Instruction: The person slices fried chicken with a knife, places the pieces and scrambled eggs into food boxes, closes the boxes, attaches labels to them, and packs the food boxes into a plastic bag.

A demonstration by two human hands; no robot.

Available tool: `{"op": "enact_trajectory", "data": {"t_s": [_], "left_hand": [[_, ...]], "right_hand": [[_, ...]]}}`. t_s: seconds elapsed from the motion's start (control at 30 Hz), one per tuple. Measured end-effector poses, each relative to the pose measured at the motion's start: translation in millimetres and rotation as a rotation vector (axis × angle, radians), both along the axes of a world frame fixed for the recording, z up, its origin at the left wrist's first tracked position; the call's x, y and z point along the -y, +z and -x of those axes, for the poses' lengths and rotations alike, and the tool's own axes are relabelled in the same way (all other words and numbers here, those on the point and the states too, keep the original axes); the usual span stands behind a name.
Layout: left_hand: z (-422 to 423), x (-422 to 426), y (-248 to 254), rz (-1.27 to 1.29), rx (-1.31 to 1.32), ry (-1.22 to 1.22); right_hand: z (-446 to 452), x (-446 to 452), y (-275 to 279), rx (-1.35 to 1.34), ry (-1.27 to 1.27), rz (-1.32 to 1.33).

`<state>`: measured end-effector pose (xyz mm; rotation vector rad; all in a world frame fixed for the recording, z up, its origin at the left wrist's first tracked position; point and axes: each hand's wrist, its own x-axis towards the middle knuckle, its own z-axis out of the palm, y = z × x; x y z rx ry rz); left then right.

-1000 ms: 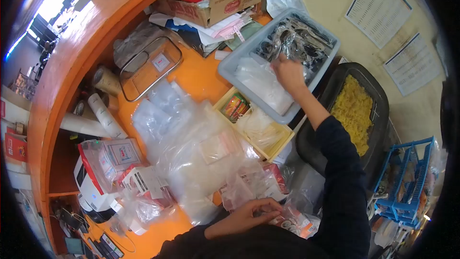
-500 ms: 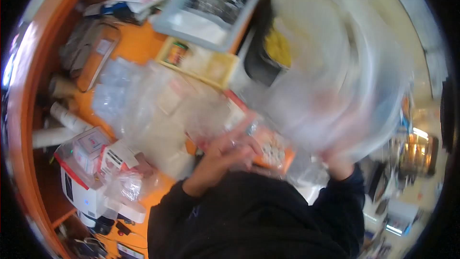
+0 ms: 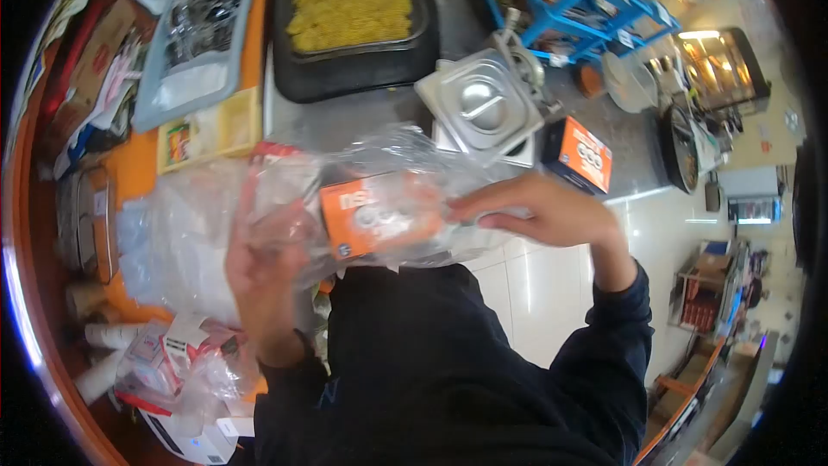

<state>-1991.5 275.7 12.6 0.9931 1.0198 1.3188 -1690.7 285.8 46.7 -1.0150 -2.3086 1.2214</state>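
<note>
An orange box point(image 3: 349, 223) with white lettering lies in front of me, inside or beneath a clear plastic bag point(image 3: 392, 151); I cannot tell which. At the bag's left side my left hand point(image 3: 263, 280), somewhat blurred, is closed on the crinkled plastic. My right hand point(image 3: 552, 211) pinches the bag's other edge, just right of the orange box. Red print point(image 3: 274, 151) shows on the plastic near my left hand. Close by, beyond my right hand, a second orange and black box point(image 3: 586, 155) stands on the metal counter.
A steel pan lid point(image 3: 483, 105) sits beyond the bag. Farther back are a black tray of yellow crinkled food point(image 3: 349, 0) and a blue rack point(image 3: 561, 0). A grey bin of wrapped items point(image 3: 194, 78) and stacked plastic bags point(image 3: 194, 242) are at left.
My view has swung right, bringing the metal counter and floor into sight. The large blurred bag at my right hand now lies lower, stretched between both hands over the orange box.
</note>
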Motion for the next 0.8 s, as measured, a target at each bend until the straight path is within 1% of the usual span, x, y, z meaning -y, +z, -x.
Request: {"op": "enact_trajectory", "data": {"t_s": [0.03, 0.07, 0.1, 0.13, 0.2, 0.23, 0.27, 0.3, 0.33, 0.37, 0.4, 0.43, 0.47, 0.5, 0.53, 0.57, 0.6, 0.63, 0.7, 0.77, 0.8], "left_hand": [[0.7, 4.9, 0.3, 0.014, -0.035, -0.002], [3.8, 10.9, -0.5, 0.031, -0.074, 0.005], [10.0, 15.9, -4.5, 0.029, -0.153, -0.004], [17.0, 21.3, -10.6, 0.025, -0.231, 0.002], [12.6, 29.0, -9.9, 0.005, -0.334, 0.047], [6.4, 30.4, -4.1, 0.006, -0.363, 0.05], [-0.6, 31.5, 1.4, 0.011, -0.389, 0.07], [-8.5, 33.4, 5.2, 0.021, -0.413, 0.104], [-17.8, 34.5, 9.2, -0.002, -0.425, 0.15], [-26.8, 36.9, 12.9, 0.017, -0.425, 0.197], [-34.8, 35.5, 17.3, 0.027, -0.429, 0.237], [-36.4, 34.6, 22.4, 0.038, -0.438, 0.26], [-33.1, 34.6, 21.1, 0.032, -0.431, 0.256], [-30.5, 32.9, 14.6, 0.029, -0.418, 0.238], [-28.9, 31.0, 11.5, 0.025, -0.399, 0.208], [-27.8, 28.7, 15.0, 0.034, -0.362, 0.153], [-26.5, 26.4, 19.6, 0.045, -0.324, 0.086], [-26.0, 23.8, 22.4, 0.051, -0.284, 0.016], [-27.1, 20.6, 17.9, 0.054, -0.228, 0.026], [-18.7, 18.7, 11.1, 0.03, -0.195, 0.019], [-13.6, 17.5, 9.7, 0.024, -0.174, 0.018]], "right_hand": [[-24.0, 8.9, 30.6, -0.105, -0.211, 0.338], [-55.3, 15.6, 37.9, -0.034, -0.457, 0.209], [-87.3, 12.0, 44.4, 0.214, -0.582, 0.016], [-141.2, 12.5, 19.2, 0.469, -0.542, -0.075], [-217.9, 24.5, -64.2, 1.254, -0.607, -0.042], [-261.6, 21.2, -116.1, 1.25, -0.588, 0.05], [-284.8, 24.1, -148.1, 1.117, -0.574, -0.054], [-283.5, 20.5, -157.5, 1.204, -0.615, -0.072], [-291.7, 19.8, -164.1, 1.051, -0.636, -0.102], [-277.2, 17.0, -143.7, 0.929, -0.667, -0.099], [-301.7, 22.9, -159.7, 0.784, -0.617, -0.337], [-319.6, 27.7, -162.9, 0.607, -0.529, -0.563], [-292.9, 27.8, -115.0, 0.483, -0.602, -0.361], [-268.0, 30.3, -79.2, 0.315, -0.753, -0.137], [-248.1, 32.1, -36.4, 0.394, -0.641, -0.229], [-218.9, 27.9, 4.5, 0.298, -0.57, -0.175], [-183.2, 27.6, 38.0, 0.058, -0.571, 0.066], [-156.5, 22.7, 61.0, 0.034, -0.42, -0.052], [-95.9, 3.2, 69.1, -0.052, -0.184, -0.14], [-35.8, -17.5, 37.9, -0.108, -0.004, -0.155], [-8.9, -23.6, 6.1, -0.106, 0.051, -0.151]]}}
